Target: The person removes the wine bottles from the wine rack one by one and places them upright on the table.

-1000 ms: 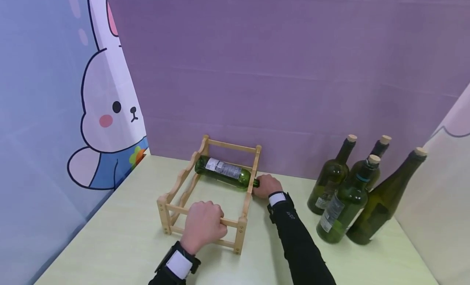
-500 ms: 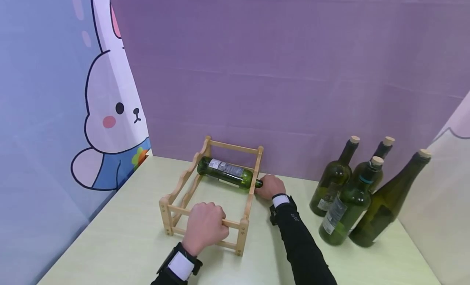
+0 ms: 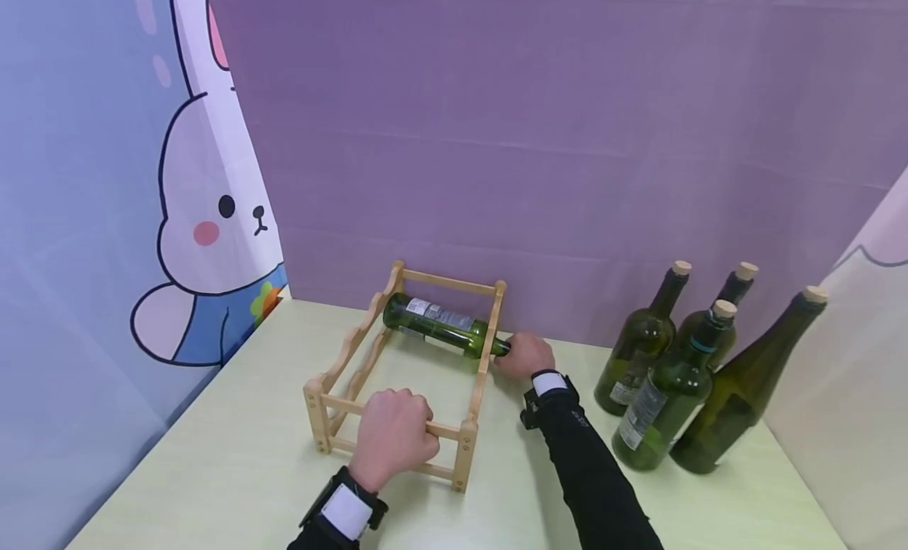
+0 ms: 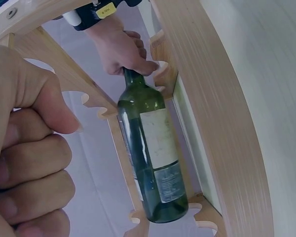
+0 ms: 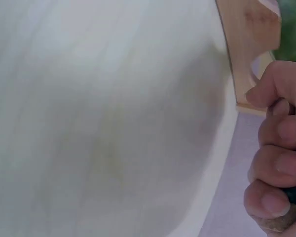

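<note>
A green wine bottle (image 3: 443, 326) lies across the far end of a wooden wine rack (image 3: 464, 457), its base to the left and its neck passing the right side rail. Just outside that rail, my right hand (image 3: 525, 356) grips the neck. In the right wrist view its fingers curl round the neck, with a cork (image 5: 277, 221) showing below them. My left hand (image 3: 394, 433) holds the rack's near crossbar. From the left wrist view, the bottle's pale label (image 4: 159, 138) faces the camera, between the rack's scalloped rails.
Several corked green bottles (image 3: 641, 424) stand upright in a group at the right of the pale table (image 3: 234, 471). A purple backdrop (image 3: 539, 156) rises close behind the rack. On the left hangs a blue cloth (image 3: 71, 298) with a cartoon rabbit.
The right hand and the bottle have shifted slightly to the right and towards the back, so more of the neck passes the rail. The left hand keeps its hold on the crossbar.
</note>
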`<state>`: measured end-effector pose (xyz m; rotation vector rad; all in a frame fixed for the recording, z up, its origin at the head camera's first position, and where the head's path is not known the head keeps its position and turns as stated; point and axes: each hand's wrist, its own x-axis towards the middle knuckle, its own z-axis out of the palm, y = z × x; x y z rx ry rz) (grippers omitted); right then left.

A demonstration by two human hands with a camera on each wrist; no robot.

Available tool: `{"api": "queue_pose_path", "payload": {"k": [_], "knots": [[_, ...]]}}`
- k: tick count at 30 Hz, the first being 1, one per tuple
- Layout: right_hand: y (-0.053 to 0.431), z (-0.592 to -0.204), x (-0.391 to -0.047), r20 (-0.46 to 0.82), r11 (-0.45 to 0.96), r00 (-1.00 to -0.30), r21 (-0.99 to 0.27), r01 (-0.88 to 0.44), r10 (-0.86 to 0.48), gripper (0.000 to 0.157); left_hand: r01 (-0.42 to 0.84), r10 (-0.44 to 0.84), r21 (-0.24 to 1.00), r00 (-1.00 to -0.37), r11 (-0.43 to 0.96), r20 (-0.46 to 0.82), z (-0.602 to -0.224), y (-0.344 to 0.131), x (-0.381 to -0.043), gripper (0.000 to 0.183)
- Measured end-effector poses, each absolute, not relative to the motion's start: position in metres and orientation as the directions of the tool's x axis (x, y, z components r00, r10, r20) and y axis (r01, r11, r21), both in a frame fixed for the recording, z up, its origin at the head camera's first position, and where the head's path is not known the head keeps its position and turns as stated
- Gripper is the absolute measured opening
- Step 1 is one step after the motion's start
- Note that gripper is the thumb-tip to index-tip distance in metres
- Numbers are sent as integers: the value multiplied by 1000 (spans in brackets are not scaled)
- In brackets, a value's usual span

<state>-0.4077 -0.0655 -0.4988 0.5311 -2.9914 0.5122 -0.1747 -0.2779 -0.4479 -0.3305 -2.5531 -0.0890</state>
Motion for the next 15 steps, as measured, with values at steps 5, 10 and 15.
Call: {"api": "queue_pose_path", "payload": {"k": [5, 10, 15], "knots": [[-57, -491, -405, 100, 887, -945, -325, -328, -312, 22, 255, 216, -5, -806, 967, 551, -448, -276, -175, 48], [-53, -487, -400, 108, 882, -943, -334, -332, -314, 25, 261, 215, 6, -807, 965, 551, -450, -277, -175, 47], [-50, -483, -392, 128, 879, -940, -331, -342, -317, 25, 265, 213, 13, -802, 964, 558, -450, -277, -176, 47]]}}
